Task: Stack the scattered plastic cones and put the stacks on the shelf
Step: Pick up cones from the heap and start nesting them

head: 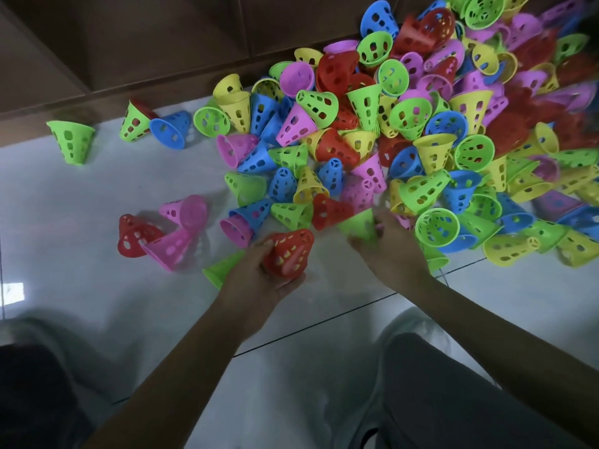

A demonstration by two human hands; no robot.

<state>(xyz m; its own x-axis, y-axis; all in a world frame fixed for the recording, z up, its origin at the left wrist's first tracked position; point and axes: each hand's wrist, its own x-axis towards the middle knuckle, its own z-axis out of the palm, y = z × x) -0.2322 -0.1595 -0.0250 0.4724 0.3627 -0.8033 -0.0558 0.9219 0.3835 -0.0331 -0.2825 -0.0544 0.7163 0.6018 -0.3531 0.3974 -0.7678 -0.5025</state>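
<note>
Cones (372, 131) heaped on floor (97, 222): light, stiff, slick plastic. Left hand (259, 273) gripping red stack (288, 254); right hand (389, 247) pinching green cone (359, 226). Best held by rim.

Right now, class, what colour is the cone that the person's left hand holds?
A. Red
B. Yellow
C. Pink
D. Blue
A: the left hand curls round a red cone with holes in its wall, held just above the floor, while the right hand reaches onto a green cone at the edge of the pile.
</note>
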